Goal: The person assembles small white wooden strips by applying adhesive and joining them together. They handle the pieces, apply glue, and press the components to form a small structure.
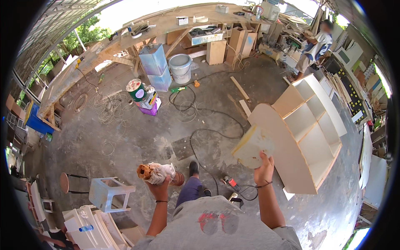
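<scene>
My left hand (160, 189) is closed round a brown-crusted cylindrical container (155, 173) wrapped in whitish material. The container lies tilted, its orange-brown open end toward the left. To the right, my right hand (264, 170) grips a pale plastic tub (250, 152) with yellowish stains, thumb and fingers on its near edge. What is inside the tub cannot be seen. Just beyond that hand a white curved shelf unit (287, 150) with several compartments lies on the concrete floor. A red and black power tool (231, 182) rests on the floor between my hands.
A black cable (196, 133) snakes across the floor ahead. Stacked cans (143, 96), a grey bucket (180, 68) and a long wooden workbench (166, 28) stand farther off. A light-blue stool (109, 192) is at left. Another person (315, 48) works at far right.
</scene>
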A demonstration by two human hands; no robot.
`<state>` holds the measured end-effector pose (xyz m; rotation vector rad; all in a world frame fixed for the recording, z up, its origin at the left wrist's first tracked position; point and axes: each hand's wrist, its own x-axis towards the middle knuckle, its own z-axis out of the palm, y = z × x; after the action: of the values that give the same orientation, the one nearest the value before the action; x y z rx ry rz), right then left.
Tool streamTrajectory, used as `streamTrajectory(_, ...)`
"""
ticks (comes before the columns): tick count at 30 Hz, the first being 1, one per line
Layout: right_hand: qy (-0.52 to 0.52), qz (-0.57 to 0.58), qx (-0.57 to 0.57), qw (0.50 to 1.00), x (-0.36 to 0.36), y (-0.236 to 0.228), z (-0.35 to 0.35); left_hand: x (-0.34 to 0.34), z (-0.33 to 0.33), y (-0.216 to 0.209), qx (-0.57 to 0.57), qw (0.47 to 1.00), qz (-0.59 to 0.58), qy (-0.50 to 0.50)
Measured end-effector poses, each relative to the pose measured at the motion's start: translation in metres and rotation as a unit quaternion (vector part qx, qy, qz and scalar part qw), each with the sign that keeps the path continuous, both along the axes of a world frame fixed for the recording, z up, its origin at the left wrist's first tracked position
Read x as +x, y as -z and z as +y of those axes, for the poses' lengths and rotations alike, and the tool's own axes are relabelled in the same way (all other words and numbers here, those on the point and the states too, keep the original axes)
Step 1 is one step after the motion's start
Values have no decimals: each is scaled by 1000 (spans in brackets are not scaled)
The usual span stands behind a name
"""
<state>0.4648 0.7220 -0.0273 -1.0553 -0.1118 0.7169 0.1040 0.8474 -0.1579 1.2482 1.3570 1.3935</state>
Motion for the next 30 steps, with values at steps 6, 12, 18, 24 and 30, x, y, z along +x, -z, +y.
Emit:
streamTrajectory(6,-32,94,42,994,73,53,133,58,129,35,-80,987,126,-67)
streamTrajectory(12,43,134,5,990,182,40,238,143,281,16,-23,994,110,7)
streamTrajectory(18,25,91,-12,995,263,26,330,254,421,-48,37,988,119,95)
streamTrajectory(24,40,142,-17,989,363,62,401,391,534,-57,81,987,95,106)
streamTrajectory(30,92,144,10,985,495,50,489,547,633,-75,89,984,54,141)
